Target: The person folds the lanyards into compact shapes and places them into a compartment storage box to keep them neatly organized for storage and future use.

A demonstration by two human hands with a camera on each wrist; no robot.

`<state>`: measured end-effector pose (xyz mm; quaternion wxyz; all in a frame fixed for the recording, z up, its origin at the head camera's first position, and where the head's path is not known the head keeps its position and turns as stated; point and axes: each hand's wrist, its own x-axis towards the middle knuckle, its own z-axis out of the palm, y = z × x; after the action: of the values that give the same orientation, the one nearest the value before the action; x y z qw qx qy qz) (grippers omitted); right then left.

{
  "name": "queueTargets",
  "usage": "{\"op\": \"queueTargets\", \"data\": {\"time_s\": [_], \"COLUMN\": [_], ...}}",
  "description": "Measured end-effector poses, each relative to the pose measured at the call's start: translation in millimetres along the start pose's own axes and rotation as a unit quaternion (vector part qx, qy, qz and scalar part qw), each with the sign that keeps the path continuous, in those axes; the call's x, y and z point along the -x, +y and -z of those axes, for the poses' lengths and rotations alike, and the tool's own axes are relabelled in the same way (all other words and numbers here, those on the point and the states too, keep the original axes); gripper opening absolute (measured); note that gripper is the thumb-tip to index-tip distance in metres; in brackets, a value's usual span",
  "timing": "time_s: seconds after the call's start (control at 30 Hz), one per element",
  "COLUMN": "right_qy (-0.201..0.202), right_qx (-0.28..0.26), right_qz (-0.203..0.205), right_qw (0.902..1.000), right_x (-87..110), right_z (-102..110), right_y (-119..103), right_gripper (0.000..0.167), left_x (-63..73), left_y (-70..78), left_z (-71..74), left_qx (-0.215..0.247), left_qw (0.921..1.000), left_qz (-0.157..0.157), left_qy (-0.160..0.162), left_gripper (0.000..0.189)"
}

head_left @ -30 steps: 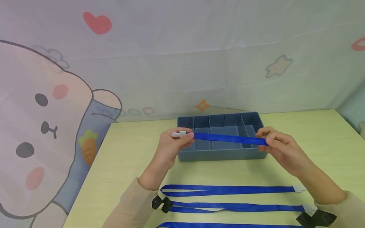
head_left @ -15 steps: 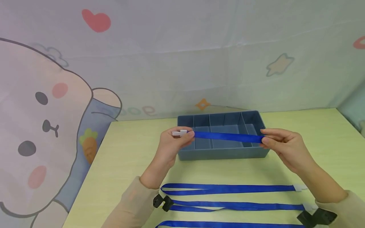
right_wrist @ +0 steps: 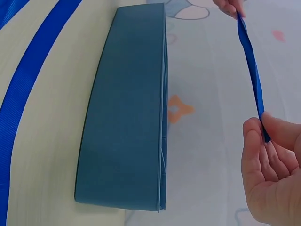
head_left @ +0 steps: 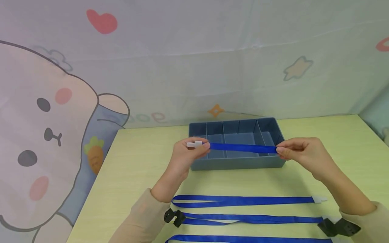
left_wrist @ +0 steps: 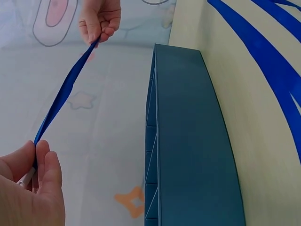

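A folded blue lanyard (head_left: 243,147) is stretched taut between the two hands, above a blue-grey divided box (head_left: 238,164). My left hand (head_left: 188,153) pinches its left end, where a white plastic clip (head_left: 194,144) sticks out past the thumb. At the other end my right hand (head_left: 304,155) pinches the folded strap between thumb and fingers. The left wrist view shows the lanyard (left_wrist: 63,96) running from the left hand (left_wrist: 35,183) to the right. In the right wrist view a short tip of strap pokes out below the right hand's pinch (right_wrist: 273,165).
Several more blue lanyards (head_left: 243,201) lie roughly parallel on the pale yellow table (head_left: 136,158) nearer the body, white clips to the right. Behind the table hangs a printed cloth (head_left: 194,67) with a cartoon animal. A black wrist camera mount (head_left: 174,217) sits at the left sleeve.
The right hand has shifted its grip slightly left along the strap and its fingers have closed into a pinch. The left hand has moved slightly right, so the visible span is shorter.
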<state>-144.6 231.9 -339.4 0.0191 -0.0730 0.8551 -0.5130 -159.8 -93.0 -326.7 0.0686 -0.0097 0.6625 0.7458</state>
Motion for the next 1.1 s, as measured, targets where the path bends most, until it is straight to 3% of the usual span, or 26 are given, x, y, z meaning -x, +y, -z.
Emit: {"op": "queueTargets", "data": {"time_s": [0.2,0.33,0.57,1.1], "right_qy": [-0.019,-0.026,-0.002,0.025], "right_qx": [-0.088,-0.110,-0.068,-0.003], "right_qz": [-0.013,-0.018,-0.009,0.018], "right_qw": [0.9958,0.9934,0.9976,0.9995], "right_x": [-1.9,-1.2,0.0,0.3], "right_z": [4,6,5,0], "right_y": [3,3,-1,-12], "right_gripper": [0.008,0.007,0.011,0.006], "left_x": [1.5,2.1,1.5,4.6], "left_y": [-4.2,-7.2,-10.7,-8.1], "left_z": [2.2,3.8,1.9,-9.8], "left_qx": [-0.015,-0.021,-0.016,-0.015], "left_qw": [0.9998,0.9994,0.9986,0.9995], "left_qz": [0.010,0.018,0.038,0.015], "left_qy": [-0.013,-0.020,-0.033,-0.023], "left_gripper": [0.020,0.021,0.023,0.022]}}
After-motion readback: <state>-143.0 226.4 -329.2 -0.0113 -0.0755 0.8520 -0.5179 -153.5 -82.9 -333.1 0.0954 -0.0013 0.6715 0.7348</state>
